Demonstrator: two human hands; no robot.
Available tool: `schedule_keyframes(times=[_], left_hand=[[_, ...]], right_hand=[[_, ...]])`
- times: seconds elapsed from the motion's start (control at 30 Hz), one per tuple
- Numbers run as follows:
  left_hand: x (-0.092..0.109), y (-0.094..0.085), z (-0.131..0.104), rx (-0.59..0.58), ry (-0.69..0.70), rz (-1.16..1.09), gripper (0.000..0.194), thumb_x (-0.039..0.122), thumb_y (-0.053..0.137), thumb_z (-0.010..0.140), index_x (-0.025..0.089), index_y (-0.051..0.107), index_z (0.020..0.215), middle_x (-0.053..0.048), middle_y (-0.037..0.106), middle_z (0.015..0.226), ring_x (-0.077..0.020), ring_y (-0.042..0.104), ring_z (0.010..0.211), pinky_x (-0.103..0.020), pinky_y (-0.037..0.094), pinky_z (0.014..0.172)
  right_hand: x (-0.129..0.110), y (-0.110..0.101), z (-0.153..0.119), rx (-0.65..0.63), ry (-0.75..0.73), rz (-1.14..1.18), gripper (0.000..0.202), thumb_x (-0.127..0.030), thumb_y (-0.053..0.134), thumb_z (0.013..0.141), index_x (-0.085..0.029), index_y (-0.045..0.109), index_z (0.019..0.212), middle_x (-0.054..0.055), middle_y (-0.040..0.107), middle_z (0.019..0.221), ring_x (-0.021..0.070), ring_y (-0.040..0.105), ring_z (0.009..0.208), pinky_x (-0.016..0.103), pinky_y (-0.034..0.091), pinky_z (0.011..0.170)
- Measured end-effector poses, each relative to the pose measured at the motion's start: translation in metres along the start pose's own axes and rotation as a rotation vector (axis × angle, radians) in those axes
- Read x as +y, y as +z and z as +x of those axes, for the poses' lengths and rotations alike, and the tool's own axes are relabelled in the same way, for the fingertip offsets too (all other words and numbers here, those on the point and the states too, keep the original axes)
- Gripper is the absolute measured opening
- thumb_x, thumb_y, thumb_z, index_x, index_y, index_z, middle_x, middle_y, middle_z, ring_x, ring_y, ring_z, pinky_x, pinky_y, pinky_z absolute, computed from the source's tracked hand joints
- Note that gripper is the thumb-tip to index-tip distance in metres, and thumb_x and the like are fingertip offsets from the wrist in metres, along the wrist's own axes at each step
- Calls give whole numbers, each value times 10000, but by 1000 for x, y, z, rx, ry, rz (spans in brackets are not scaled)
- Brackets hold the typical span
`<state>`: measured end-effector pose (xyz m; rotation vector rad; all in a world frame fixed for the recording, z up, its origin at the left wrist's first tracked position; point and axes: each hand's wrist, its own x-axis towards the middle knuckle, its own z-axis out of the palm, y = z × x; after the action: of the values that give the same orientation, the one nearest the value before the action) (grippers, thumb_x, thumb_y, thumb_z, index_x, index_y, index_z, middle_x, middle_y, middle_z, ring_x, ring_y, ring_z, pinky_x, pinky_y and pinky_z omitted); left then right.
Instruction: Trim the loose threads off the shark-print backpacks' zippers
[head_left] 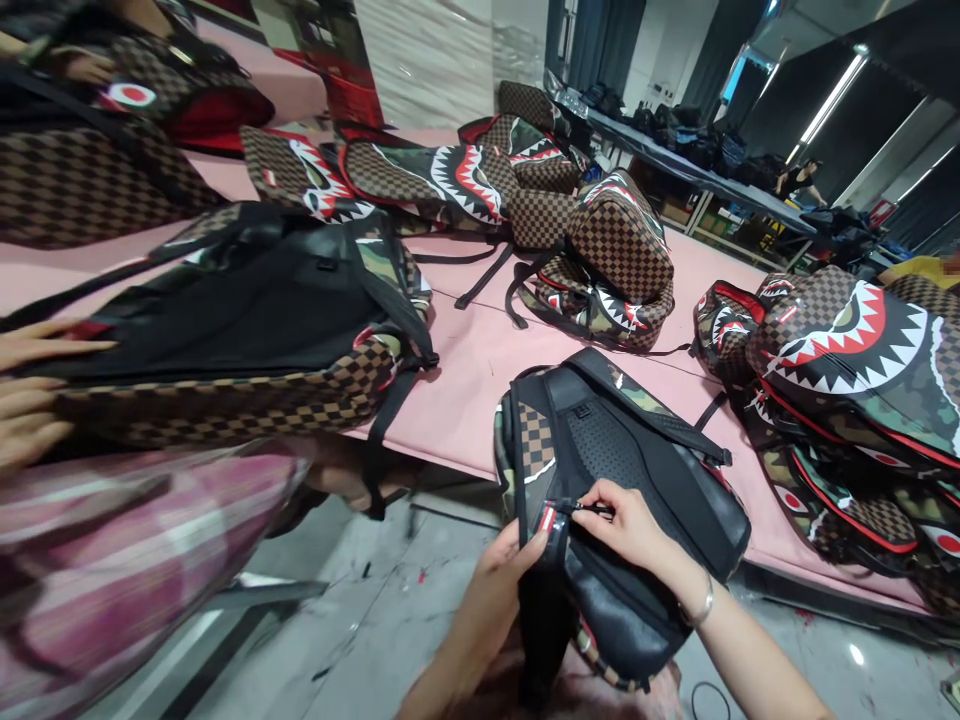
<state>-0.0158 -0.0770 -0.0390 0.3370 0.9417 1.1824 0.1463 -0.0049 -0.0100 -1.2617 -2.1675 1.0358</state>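
The backpack (615,440) lies at the near edge of the pink tabletop (469,345), partly overhanging it, black back panel up, its long axis slanting from far left to near right. The left hand (499,570) has its fingers closed on a strap (556,552) beside a red-and-white label (548,517), its writing too small to read; the right hand (630,522) pinches a small black piece (581,507), fingertips nearly together.
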Motion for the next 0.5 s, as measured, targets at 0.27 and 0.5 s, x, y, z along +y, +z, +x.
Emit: schedule_keyframes(times=[0.27,0.5], left_hand=[[2,-3,-3,12,0,24,406,368,677,679,153,657,1023,-66,700,826,-203,629,715,-311,480,714],[7,-18,-9,-106,78,35,435,266,689,677,187,608,1097,-81,665,1031,-255,612,918,-365,464,824]], right_hand=[[4,13,16,10,2,203,261,-422,566,789,-165,578,747,-24,546,593,85,447,516,200,352,508],[23,-11,48,-38,82,355,310,-422,678,688,-147,606,813,-10,597,685,93,521,575,219,412,578]])
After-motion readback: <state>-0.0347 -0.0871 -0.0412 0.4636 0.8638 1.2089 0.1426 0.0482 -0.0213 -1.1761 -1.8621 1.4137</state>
